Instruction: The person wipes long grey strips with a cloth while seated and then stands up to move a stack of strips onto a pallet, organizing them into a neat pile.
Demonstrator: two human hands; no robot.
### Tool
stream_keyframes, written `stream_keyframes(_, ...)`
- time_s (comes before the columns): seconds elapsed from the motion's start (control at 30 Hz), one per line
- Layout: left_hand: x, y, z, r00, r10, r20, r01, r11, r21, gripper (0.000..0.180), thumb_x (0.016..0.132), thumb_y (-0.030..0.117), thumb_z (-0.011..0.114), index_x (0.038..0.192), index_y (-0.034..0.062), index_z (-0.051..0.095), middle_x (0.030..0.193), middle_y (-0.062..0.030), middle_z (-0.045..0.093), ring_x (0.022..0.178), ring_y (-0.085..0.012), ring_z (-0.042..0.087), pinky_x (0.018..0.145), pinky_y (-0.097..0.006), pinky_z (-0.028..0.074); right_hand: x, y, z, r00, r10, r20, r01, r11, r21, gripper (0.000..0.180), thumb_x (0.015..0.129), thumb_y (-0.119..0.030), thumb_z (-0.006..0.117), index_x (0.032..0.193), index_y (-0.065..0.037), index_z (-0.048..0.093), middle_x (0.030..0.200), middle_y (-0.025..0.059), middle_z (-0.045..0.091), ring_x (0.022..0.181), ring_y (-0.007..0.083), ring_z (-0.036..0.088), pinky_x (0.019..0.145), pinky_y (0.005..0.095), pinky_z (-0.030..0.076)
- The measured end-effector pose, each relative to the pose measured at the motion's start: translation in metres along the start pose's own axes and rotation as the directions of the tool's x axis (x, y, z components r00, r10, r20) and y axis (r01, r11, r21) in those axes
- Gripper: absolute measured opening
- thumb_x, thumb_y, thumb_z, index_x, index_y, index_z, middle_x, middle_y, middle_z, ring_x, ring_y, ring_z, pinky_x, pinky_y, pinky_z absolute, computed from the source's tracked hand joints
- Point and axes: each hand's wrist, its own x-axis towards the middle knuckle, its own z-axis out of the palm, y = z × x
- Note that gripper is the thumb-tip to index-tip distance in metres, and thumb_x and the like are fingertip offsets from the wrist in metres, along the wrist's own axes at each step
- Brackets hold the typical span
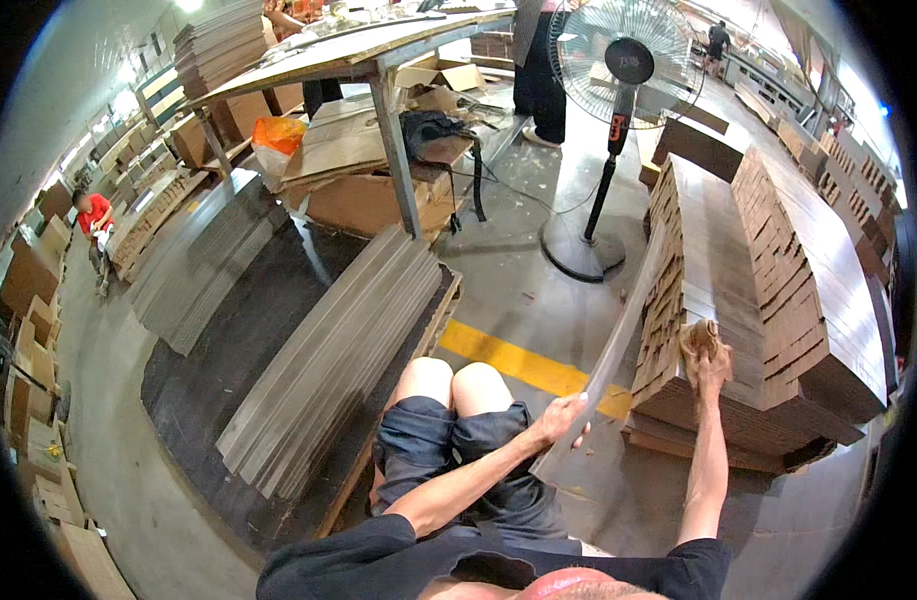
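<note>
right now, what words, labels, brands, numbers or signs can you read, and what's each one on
None that I can quote.
Black fan hub: pale marking, too small and blurred to read.
Red-and-black panel below it: marks too small to read.
Grey strip in the left hand: no lettering visible.

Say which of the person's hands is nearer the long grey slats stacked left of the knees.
Left. The left hand is right of the slats and knees, holding a long strip; the right hand is farther right, holding a tan wad at the brown-edged board stack.
</note>
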Motion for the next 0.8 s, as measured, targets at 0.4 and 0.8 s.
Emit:
stream_keyframes(0.4, -0.016, 0.012, -0.008, 0.992, -0.053, 0.112, 0.064, 0.993, -0.101, 0.029, 0.104, 0.031, 0.046, 0.104, 0.0048, 0.056, 0.084, -0.0130, 0.062, 0.054, -0.0223, 0.059, 0.051, -0.038, 0.053, -0.149, -0.227, 0.031, 0.983, -0.144, -0.111, 0.182, 0.794, 0.579, 0.038, 0.092, -0.016, 0.059, 0.126, 0.000, 0.059, 0.128, 0.0226, 0.057, 0.124, 0.0385, 0.049, 0.112, 0.0458, 0.030)
stream_keyframes(0.8, -0.240, 0.099, -0.061, 0.937, -0.261, 0.232, 0.262, 0.965, 0.030, 0.058, 0.089, 0.036, 0.068, 0.126, -0.0053, 0.050, 0.081, -0.0101, 0.060, 0.057, -0.0153, 0.059, 0.048, -0.028, 0.046, 0.128, -0.134, 0.044, 0.848, -0.134, -0.512, 0.187, 0.981, 0.052, 0.042, 0.091, -0.030, 0.059, 0.118, 0.002, 0.063, 0.112, 0.0264, 0.066, 0.107, 0.0404, 0.063, 0.092, 0.0463, 0.048)
